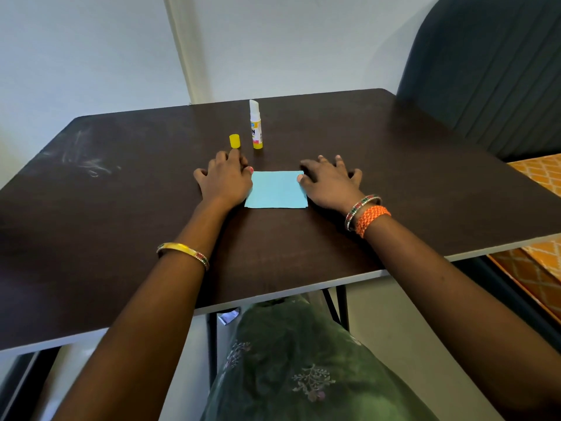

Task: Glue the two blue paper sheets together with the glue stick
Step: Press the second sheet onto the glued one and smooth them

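The blue paper sheets (275,189) lie stacked flat on the dark table (121,208); a second edge shows along the bottom right. My left hand (226,180) rests palm down on the paper's left edge, thumb tip on the sheet. My right hand (329,182) lies flat on the right edge, its thumb also on the paper. Behind the paper the glue stick (256,124) stands upright, uncapped, its white glue extended. Its yellow cap (235,141) stands just left of it, right beyond my left fingertips.
A dark green chair back (491,71) stands at the table's far right corner. An orange patterned cloth (537,177) lies to the right of the table. White scuff marks (88,159) streak the table's left part. A pale wall is behind.
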